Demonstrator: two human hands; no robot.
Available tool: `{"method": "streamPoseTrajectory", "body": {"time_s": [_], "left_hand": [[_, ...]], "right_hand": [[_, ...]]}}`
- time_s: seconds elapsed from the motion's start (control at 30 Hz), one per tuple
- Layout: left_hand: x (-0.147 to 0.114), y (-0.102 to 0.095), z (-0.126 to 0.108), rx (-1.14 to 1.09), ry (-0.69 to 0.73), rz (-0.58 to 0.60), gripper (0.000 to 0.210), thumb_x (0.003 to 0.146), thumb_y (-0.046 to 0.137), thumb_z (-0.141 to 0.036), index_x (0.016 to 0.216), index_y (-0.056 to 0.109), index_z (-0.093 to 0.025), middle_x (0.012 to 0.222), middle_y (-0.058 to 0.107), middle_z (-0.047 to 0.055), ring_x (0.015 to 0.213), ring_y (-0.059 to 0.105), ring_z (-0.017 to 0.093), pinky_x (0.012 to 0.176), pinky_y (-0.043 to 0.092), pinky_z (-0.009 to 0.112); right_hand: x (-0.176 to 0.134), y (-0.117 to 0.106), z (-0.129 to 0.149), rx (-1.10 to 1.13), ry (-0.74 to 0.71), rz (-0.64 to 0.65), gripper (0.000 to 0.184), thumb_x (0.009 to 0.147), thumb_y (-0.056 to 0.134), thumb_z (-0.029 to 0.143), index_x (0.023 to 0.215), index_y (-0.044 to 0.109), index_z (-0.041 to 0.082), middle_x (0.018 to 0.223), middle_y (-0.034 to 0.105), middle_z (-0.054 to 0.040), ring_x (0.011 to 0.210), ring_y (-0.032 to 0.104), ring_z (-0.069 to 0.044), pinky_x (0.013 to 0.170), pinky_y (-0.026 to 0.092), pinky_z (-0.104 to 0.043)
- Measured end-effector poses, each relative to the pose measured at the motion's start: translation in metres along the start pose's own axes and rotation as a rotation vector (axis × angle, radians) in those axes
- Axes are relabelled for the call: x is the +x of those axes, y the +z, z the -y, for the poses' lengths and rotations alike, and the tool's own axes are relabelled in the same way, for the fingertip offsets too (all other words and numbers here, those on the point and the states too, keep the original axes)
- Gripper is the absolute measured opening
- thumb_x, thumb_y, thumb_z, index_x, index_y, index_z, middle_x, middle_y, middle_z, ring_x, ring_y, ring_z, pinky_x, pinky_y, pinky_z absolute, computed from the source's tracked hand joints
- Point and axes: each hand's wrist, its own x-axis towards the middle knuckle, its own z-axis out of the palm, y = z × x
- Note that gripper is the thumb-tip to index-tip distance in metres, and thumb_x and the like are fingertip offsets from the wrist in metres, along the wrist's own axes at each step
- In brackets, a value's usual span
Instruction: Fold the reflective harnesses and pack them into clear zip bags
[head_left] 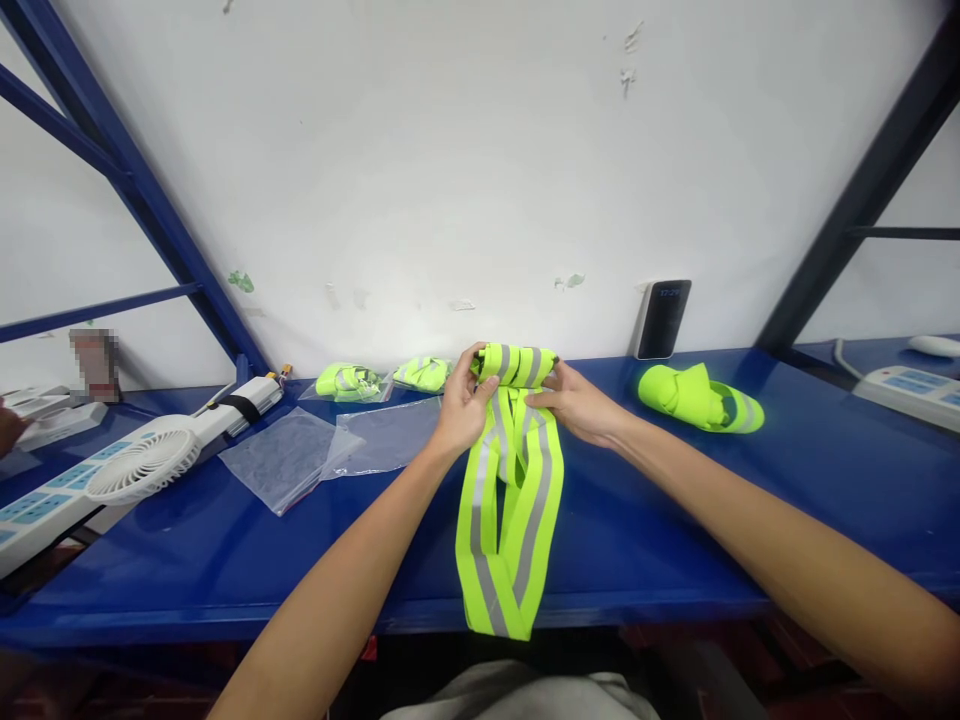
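While a white wall [420,150] is rising behind a blue tabletop [630,530], fluorescent-yellow reflective webbing [544,470] is hanging between the left hand [463,405] and the right hand [581,400], its rolled top sitting in their grip and its loops trailing toward the tabletop's front edge. Both hands are curling partly closed, each gripping one end of the roll. Beyond the right hand, a black-faced display [664,318] is standing near the wall, showing faint digits, apparently 17:29.
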Motion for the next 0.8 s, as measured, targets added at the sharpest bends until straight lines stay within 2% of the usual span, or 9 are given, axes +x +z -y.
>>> {"method": "streamPoseTrajectory", "body": {"time_s": [0.17, 0.37, 0.53, 0.67, 0.73, 0.8], "left_hand": [[-0.001, 0.002, 0.000, 0.016, 0.023, -0.014, 0.049, 0.078, 0.071, -0.034, 0.123, 0.054, -0.025, 0.121, 0.061, 0.007, 0.112, 0.057, 0.025, 0.100, 0.042, 0.035], [0.001, 0.000, 0.005, 0.138, 0.103, 0.030, 0.049, 0.083, 0.066, -0.039, 0.127, 0.050, -0.023, 0.127, 0.058, 0.009, 0.112, 0.057, 0.024, 0.096, 0.046, 0.035], [0.003, -0.002, 0.007, 0.128, 0.153, 0.030, 0.041, 0.082, 0.067, -0.031, 0.120, 0.055, -0.022, 0.121, 0.060, 0.008, 0.112, 0.056, 0.024, 0.095, 0.045, 0.033], [0.006, -0.003, 0.005, 0.062, 0.114, 0.037, 0.038, 0.078, 0.067, -0.023, 0.115, 0.057, -0.021, 0.113, 0.061, 0.007, 0.106, 0.058, 0.022, 0.092, 0.045, 0.032], [0.007, -0.004, 0.003, 0.051, 0.109, 0.031, 0.033, 0.077, 0.066, -0.019, 0.109, 0.058, -0.020, 0.108, 0.062, 0.006, 0.103, 0.058, 0.021, 0.091, 0.045, 0.031], [0.007, -0.004, 0.002, 0.050, 0.109, 0.018, 0.030, 0.075, 0.065, -0.016, 0.104, 0.059, -0.020, 0.106, 0.062, 0.005, 0.103, 0.058, 0.021, 0.091, 0.044, 0.031]], "right_hand": [[0.001, 0.000, -0.001, 0.008, 0.023, -0.065, 0.058, 0.062, 0.073, 0.001, 0.114, 0.059, 0.022, 0.111, 0.072, -0.0057, 0.092, 0.072, -0.024, 0.081, 0.059, -0.039], [-0.001, 0.004, 0.005, 0.100, 0.174, -0.070, 0.034, 0.069, 0.070, 0.000, 0.099, 0.066, 0.017, 0.097, 0.076, -0.0074, 0.091, 0.073, -0.023, 0.091, 0.057, -0.037], [-0.002, 0.008, 0.005, 0.137, 0.178, -0.059, 0.033, 0.077, 0.065, 0.003, 0.104, 0.062, 0.021, 0.095, 0.075, -0.0051, 0.083, 0.073, -0.021, 0.086, 0.059, -0.039], [-0.003, 0.007, 0.010, 0.180, 0.187, -0.073, 0.038, 0.076, 0.063, 0.004, 0.109, 0.058, 0.023, 0.091, 0.073, -0.0030, 0.078, 0.072, -0.020, 0.077, 0.059, -0.036], [-0.005, 0.005, 0.017, 0.217, 0.186, -0.024, 0.035, 0.078, 0.063, 0.012, 0.111, 0.059, 0.024, 0.091, 0.072, -0.0023, 0.080, 0.071, -0.020, 0.069, 0.058, -0.031], [-0.006, 0.003, 0.023, 0.242, 0.201, 0.025, 0.028, 0.084, 0.060, 0.028, 0.111, 0.060, 0.024, 0.091, 0.070, -0.0032, 0.082, 0.069, -0.021, 0.064, 0.056, -0.030]]}}
